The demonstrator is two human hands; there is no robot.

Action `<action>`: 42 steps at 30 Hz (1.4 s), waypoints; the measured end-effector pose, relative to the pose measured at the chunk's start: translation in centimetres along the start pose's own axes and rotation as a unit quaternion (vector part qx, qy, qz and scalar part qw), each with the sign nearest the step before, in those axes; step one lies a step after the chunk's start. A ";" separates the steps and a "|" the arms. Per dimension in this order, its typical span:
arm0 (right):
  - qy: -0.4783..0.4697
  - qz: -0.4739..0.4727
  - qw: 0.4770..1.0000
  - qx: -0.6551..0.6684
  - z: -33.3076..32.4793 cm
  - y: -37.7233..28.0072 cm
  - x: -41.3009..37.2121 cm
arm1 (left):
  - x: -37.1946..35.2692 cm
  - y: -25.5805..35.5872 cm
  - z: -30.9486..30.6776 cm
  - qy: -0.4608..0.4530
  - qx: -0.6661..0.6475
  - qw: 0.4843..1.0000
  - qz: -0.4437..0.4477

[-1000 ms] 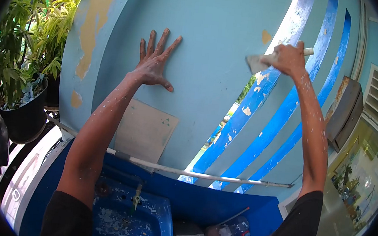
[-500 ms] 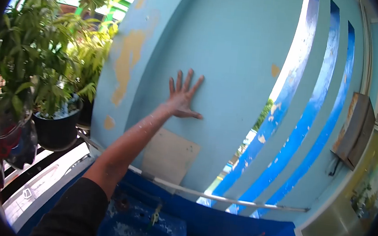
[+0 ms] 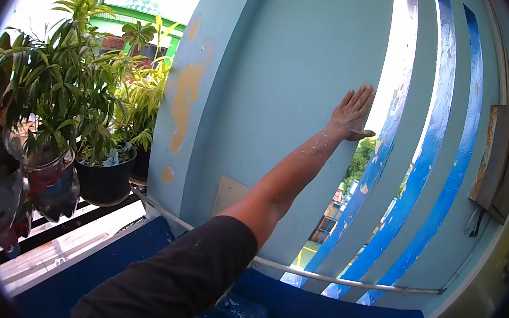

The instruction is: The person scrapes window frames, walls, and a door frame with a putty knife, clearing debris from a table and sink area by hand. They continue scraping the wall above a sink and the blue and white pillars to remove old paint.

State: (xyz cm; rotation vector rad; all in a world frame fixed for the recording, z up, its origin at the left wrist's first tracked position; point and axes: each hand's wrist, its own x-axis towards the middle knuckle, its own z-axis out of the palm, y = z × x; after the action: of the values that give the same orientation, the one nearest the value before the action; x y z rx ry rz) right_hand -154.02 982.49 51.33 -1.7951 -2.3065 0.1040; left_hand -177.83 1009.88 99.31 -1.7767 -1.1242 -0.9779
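My left hand [image 3: 352,116] lies flat on the light blue wall [image 3: 299,66], fingers stretched upward and close together, thumb pointing right. White specks mark the forearm. Just right of the thumb is the first tall slot in the wall, its inner face a blue strip [image 3: 383,146] with chipped paint. The fingertips cover the place of a small yellowish bare patch, of which only a bit shows. Nothing is held in this hand. My right hand is out of view.
Potted plants [image 3: 105,173] and cut plastic bottles [image 3: 58,190] stand at the left. A white pipe [image 3: 347,281] runs low along the wall. Below is a paint-flecked blue basin [image 3: 244,315], partly behind my sleeve. A rusty metal box [image 3: 499,162] hangs at the right.
My left hand has moved right across the wall, from its middle to the edge of the first slot. Its spread fingers have come together. The view has shifted a little.
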 end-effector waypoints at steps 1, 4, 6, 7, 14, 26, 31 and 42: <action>0.001 -0.003 1.000 0.011 0.0 0.2 0.0 | 0.2 -0.2 0.2 0.017 -0.011 1.000 0.010; 0.000 -0.012 0.999 0.035 -0.3 0.6 0.4 | -0.5 -1.6 0.8 0.056 -0.029 0.998 0.025; 0.000 -0.016 0.999 0.049 -0.4 1.0 0.7 | -1.8 -4.4 -0.5 0.078 -0.022 0.996 0.020; 0.000 -0.019 0.998 0.054 -0.6 1.1 0.7 | -2.6 -6.2 -1.1 0.107 -0.009 0.994 -0.003; 0.004 -0.009 0.996 0.089 -0.2 0.2 1.2 | -6.1 -18.6 -7.4 0.127 0.037 0.968 -0.215; 0.017 0.040 0.991 0.125 0.9 -4.3 1.3 | -7.5 -21.3 -10.0 0.103 0.034 0.961 -0.255; 0.021 0.061 0.988 0.143 1.1 -5.9 1.0 | -8.4 -20.1 -10.9 0.082 0.024 0.955 -0.284; 0.036 0.085 0.975 0.200 1.0 -8.8 0.1 | -11.5 -22.5 -18.4 0.007 0.037 0.988 -0.147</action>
State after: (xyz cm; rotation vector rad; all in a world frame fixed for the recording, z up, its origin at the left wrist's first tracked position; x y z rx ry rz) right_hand -162.61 980.44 52.04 -1.7446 -1.9072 0.4869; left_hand -205.84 995.98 100.89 -1.5699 -1.4228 -1.1020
